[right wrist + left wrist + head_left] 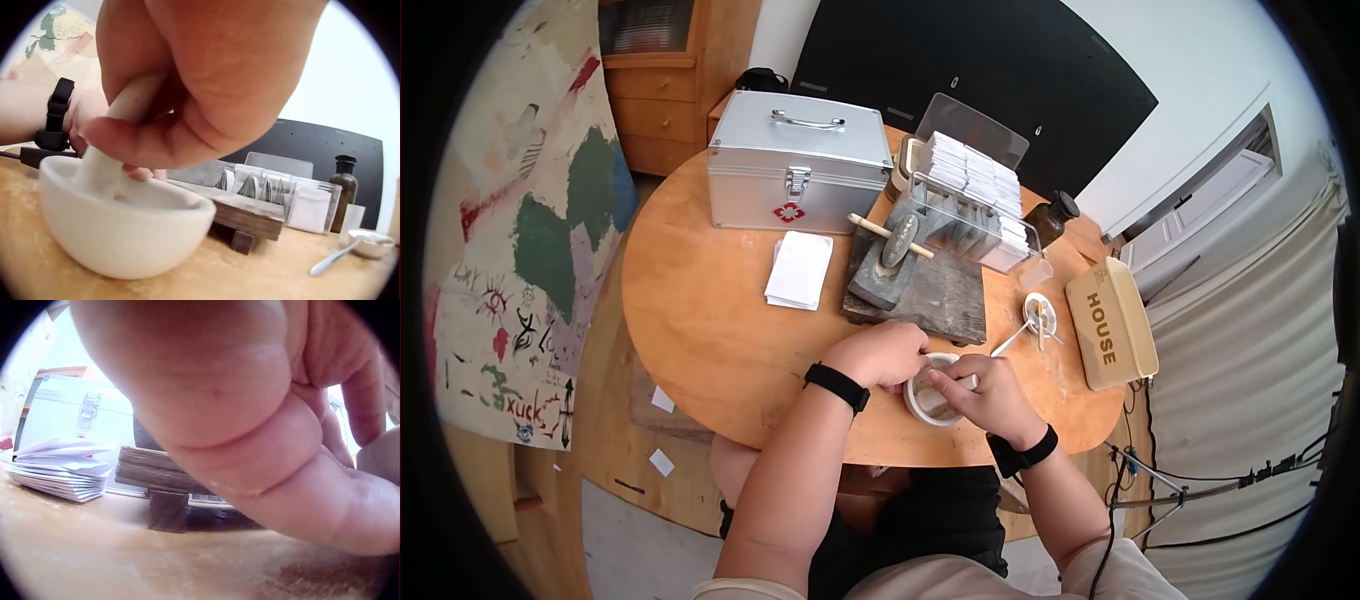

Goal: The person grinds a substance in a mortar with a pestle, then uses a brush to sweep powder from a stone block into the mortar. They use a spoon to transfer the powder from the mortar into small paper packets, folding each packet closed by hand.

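Note:
A white mortar [125, 231] stands on the wooden table near its front edge. My right hand [992, 395] grips a white pestle [136, 100], which leans at a slant with its lower end down inside the bowl. At the far left side of the mortar, my left hand [880, 355] holds the rim, one fingertip showing over the edge in the right wrist view. The left wrist view has that hand's fingers [250, 425] large in front, with only a piece of the mortar at the right. The bottom of the bowl is mostly hidden.
Behind my hands lies a dark wooden board [945, 305] bearing a grey stone block [880, 285]. A silver case [750, 185], white papers [800, 270] and a clear box of packets [975, 215] stand around it. Rightward are a small dish [1048, 308], brown bottle [1050, 222] and cream box [1105, 345].

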Available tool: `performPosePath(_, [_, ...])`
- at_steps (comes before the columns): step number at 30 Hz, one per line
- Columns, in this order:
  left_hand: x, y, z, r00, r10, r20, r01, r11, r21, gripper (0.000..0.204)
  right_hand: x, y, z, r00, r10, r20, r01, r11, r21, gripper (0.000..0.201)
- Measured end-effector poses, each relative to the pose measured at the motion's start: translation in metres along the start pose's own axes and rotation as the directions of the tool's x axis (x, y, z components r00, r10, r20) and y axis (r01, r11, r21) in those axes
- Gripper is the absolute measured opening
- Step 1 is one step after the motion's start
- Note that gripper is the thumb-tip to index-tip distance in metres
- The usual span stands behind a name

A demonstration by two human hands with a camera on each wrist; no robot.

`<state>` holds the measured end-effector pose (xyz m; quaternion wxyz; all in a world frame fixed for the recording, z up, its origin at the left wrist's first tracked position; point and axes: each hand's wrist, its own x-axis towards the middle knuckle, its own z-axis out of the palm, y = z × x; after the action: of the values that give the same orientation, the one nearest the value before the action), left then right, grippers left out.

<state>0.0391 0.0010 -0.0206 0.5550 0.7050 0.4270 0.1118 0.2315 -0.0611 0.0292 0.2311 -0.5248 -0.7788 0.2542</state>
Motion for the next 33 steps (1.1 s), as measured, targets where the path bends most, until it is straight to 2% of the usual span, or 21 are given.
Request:
performPosePath(1, [-0.001,0.001,0.001,1.0,0.011,0.008,-0.012,1.0,0.017,0.029,-0.002,-0.001,-0.003,0.975,0.189,0.116,-0.194,0.981,0.026,0.022])
performPosePath(2, [-0.002,0.002,0.001,1.0,0.011,0.008,-0.011,1.0,0.016,0.029,-0.001,0.001,-0.002,0.975,0.19,0.117,-0.194,0.981,0.026,0.022])
performPosePath(5, [-0.002,0.003,0.001,1.0,0.014,0.008,-0.014,1.0,0.003,0.028,0.003,0.01,0.002,0.987,-0.081,-0.139,0.043,0.966,-0.255,0.021])
performPosePath(6, [0.0,0.001,0.002,1.0,0.005,0.0,-0.005,1.0,-0.008,0.029,0.002,0.01,0.003,0.987,-0.081,-0.14,0.043,0.966,-0.255,0.021])
performPosePath(9, [-0.001,0.001,0.001,1.0,0.004,-0.001,-0.004,1.0,-0.013,0.029,-0.001,0.008,0.005,0.993,-0.109,-0.046,0.107,0.993,-0.05,0.021])
performPosePath(11, [-0.001,0.001,0.001,1.0,0.011,0.007,-0.01,1.0,-0.007,0.029,-0.001,0.005,-0.005,0.985,0.145,0.09,-0.135,0.985,-0.107,0.021])
performPosePath(12, [-0.001,0.001,0.001,1.0,0.007,0.011,-0.007,1.0,-0.01,0.029,0.001,0.006,-0.004,0.985,0.146,0.09,-0.136,0.985,-0.107,0.021])
performPosePath(14, [0.001,0.002,0.003,1.0,0.006,0.019,-0.005,1.0,-0.012,0.028,0.003,0.008,-0.001,0.993,-0.069,-0.093,0.046,0.972,-0.232,0.021])
performPosePath(15, [0.003,0.0,0.003,1.0,0.007,0.017,-0.007,1.0,-0.015,0.029,0.002,0.008,0.001,0.993,-0.069,-0.094,0.045,0.972,-0.232,0.021])
performPosePath(17, [0.002,-0.001,0.002,1.0,0.005,0.011,-0.005,1.0,-0.018,0.029,0.0,0.008,0.004,0.995,-0.104,0.01,0.104,0.995,-0.006,0.021])
performPosePath(18, [0.001,0.0,0.001,1.0,0.009,0.017,-0.009,1.0,-0.013,0.029,-0.002,0.009,0.001,0.997,-0.02,0.076,0.018,1.0,0.026,0.021])
performPosePath(19, [-0.001,0.002,0.001,1.0,0.013,0.026,-0.012,1.0,-0.008,0.029,-0.002,0.01,-0.002,0.997,-0.019,0.077,0.017,0.999,0.027,0.021])
performPosePath(21, [-0.003,0.005,0.0,1.0,0.003,0.025,-0.003,1.0,-0.01,0.029,0.0,0.009,-0.007,0.993,0.109,0.035,-0.1,0.976,-0.195,0.02])
performPosePath(22, [-0.003,0.007,0.0,1.0,-0.005,0.025,0.005,1.0,-0.01,0.029,0.002,0.018,-0.005,0.999,0.002,-0.044,-0.012,0.972,-0.235,0.019])
performPosePath(23, [-0.001,0.006,0.001,1.0,-0.003,0.027,0.003,1.0,-0.008,0.029,0.002,0.018,-0.003,0.999,0.003,-0.047,-0.014,0.972,-0.235,0.019])
performPosePath(25, [0.004,0.002,0.003,0.999,-0.02,0.025,0.022,0.998,-0.059,0.03,0.004,0.014,0.006,0.963,-0.25,-0.097,0.236,0.962,-0.138,0.02])
performPosePath(27, [0.002,0.002,0.001,1.0,-0.013,0.028,0.014,0.999,-0.035,0.031,0.001,0.015,0.006,0.964,-0.258,-0.059,0.255,0.965,-0.058,0.021])
performPosePath(29, [-0.001,0.004,0.001,0.999,-0.006,0.032,0.006,1.0,-0.011,0.031,-0.004,0.016,-0.004,0.991,0.0,0.131,-0.006,0.999,0.046,0.022])
performPosePath(30, [-0.002,0.006,0.001,0.999,-0.021,0.047,0.021,1.0,-0.016,0.031,-0.002,0.008,-0.01,0.963,0.205,0.174,-0.201,0.979,-0.039,0.022])
performPosePath(31, [-0.003,0.007,0.0,0.998,-0.035,0.059,0.036,0.999,-0.021,0.031,0.001,0.01,-0.009,0.964,0.202,0.175,-0.198,0.979,-0.039,0.022])
performPosePath(33, [-0.002,0.006,0.002,0.998,-0.035,0.053,0.037,0.998,-0.044,0.031,0.005,0.015,-0.005,0.997,-0.049,-0.051,0.036,0.971,-0.237,0.023])
